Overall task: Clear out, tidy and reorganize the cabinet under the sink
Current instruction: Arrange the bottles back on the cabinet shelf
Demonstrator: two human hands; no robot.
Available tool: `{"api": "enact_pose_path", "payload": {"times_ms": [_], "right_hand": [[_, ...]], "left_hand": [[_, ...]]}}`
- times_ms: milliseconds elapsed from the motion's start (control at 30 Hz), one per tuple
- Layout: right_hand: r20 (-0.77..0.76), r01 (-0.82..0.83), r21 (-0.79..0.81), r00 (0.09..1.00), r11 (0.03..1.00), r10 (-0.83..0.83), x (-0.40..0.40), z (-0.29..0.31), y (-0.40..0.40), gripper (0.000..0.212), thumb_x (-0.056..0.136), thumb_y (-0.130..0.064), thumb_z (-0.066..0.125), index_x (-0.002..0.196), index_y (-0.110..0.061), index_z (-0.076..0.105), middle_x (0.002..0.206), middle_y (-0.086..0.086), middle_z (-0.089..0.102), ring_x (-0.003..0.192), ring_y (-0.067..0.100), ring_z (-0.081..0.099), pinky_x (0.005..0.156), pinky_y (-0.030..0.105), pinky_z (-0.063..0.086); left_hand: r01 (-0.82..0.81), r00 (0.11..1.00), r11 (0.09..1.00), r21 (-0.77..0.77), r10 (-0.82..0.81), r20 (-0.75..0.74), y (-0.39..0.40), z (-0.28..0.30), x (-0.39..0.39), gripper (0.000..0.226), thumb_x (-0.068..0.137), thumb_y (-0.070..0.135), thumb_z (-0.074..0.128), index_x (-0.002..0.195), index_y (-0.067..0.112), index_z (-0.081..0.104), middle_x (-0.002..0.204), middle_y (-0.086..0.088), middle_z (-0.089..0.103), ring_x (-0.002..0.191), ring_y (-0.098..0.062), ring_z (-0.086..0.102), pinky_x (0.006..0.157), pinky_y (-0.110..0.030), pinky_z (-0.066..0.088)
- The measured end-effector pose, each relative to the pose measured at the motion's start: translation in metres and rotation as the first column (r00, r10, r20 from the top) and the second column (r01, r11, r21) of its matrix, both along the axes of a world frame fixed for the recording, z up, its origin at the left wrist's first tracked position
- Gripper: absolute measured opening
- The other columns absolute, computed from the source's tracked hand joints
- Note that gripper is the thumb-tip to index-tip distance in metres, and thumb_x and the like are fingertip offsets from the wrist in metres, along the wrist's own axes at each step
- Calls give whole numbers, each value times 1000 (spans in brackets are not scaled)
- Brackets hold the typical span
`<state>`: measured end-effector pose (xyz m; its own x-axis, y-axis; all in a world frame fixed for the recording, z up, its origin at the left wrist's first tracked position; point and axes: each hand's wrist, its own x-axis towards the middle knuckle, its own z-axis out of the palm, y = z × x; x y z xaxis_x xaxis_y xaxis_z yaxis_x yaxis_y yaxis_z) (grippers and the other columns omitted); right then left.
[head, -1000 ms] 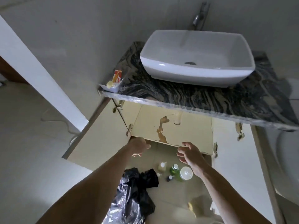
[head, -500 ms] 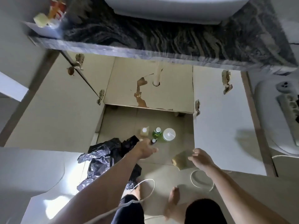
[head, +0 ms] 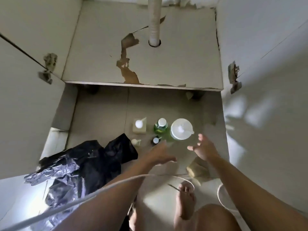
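The drain pipe (head: 154, 19) is cut off by the top edge. The right hand (head: 204, 148) is motion-blurred and hides part of the yellow sponge (head: 198, 170). The small dark bottle (head: 155, 141) is too small to identify.

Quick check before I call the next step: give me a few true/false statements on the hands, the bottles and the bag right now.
1. Both hands hold nothing. True: left hand and right hand are open.
2. The bottles stand on the cabinet shelf. False: the green bottle and white-lidded jar stand on the floor.
3. The black bag lies left of the bottles. True.
4. The cabinet shelf is intact. False: its surface is peeling.
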<state>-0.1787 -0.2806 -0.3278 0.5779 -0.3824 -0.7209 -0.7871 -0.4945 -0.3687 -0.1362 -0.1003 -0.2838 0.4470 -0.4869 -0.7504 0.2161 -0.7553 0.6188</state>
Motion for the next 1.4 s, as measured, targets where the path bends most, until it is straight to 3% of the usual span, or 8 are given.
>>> {"api": "enact_pose_path", "payload": {"times_ms": [133, 267, 467, 667, 767, 867, 1000, 1400], "right_hand": [[151, -60, 33, 987, 998, 55, 13, -64, -11, 94, 72, -15, 80, 147, -15, 24, 144, 3, 44, 125, 22, 48, 95, 23, 35], [368, -82, 72, 929, 994, 50, 20, -103, -15, 78, 59, -16, 84, 126, -18, 44, 117, -2, 57, 101, 18, 55, 80, 23, 43], [565, -153, 148, 824, 977, 44, 24, -107, -18, 97, 45, -48, 78, 132, -27, 42, 128, -7, 53, 114, 9, 53, 97, 25, 42], [614, -154, 135, 788, 979, 40, 23, -70, -17, 95, 50, -46, 80, 135, -26, 43, 131, -1, 54, 120, 15, 53, 109, 38, 41], [667, -170, 90, 742, 981, 67, 31, -32, -24, 100, 47, -56, 74, 136, -21, 44, 125, -4, 57, 113, 10, 55, 103, 29, 43], [750, -139, 72, 661, 988, 39, 40, 2, -35, 94, 51, -44, 82, 135, -27, 44, 123, -13, 59, 111, 1, 58, 92, 15, 48], [840, -77, -2, 540, 997, 43, 72, 42, -53, 94, 58, -27, 84, 139, -22, 37, 128, -12, 55, 117, 7, 54, 94, 24, 48], [858, 88, -202, 495, 975, 133, 220, 52, -100, 81, 76, -25, 77, 142, -18, 31, 133, -6, 44, 118, 15, 45, 96, 31, 39]], "left_hand": [[44, 997, 995, 92, -49, 62, -16, -79, 19, 76, 75, 18, 74, 138, 13, 32, 135, -6, 50, 119, -25, 52, 96, -29, 46], [50, 982, 998, 39, -56, 179, -34, -117, 36, 72, 77, 7, 67, 140, 9, 31, 130, -7, 52, 120, -22, 52, 89, -23, 42], [56, 973, 997, -45, -45, 228, -41, -185, 49, 77, 63, 30, 56, 135, 18, 33, 125, -9, 57, 117, -25, 56, 98, -43, 49], [133, 954, 989, -60, -112, 278, -36, -111, 53, 65, 77, 14, 46, 140, 15, 30, 121, -15, 60, 112, -30, 58, 90, -33, 50], [136, 928, 977, -167, -66, 368, -38, -76, 59, 64, 85, 4, 53, 144, 16, 29, 117, -13, 63, 110, -28, 59, 88, -28, 47], [127, 884, 952, -278, 18, 467, -45, -41, 66, 72, 85, 12, 60, 145, 29, 24, 104, -6, 65, 94, -24, 62, 81, -28, 48], [161, 797, 928, -337, 79, 599, -65, -7, 108, 78, 84, 5, 55, 148, 32, 18, 88, -3, 63, 75, -14, 57, 72, -22, 43], [38, 742, 945, -326, 192, 642, -143, -9, 226, 85, 90, 0, 49, 152, 32, 0, 109, -12, 57, 104, -27, 57, 88, -31, 44]]}}
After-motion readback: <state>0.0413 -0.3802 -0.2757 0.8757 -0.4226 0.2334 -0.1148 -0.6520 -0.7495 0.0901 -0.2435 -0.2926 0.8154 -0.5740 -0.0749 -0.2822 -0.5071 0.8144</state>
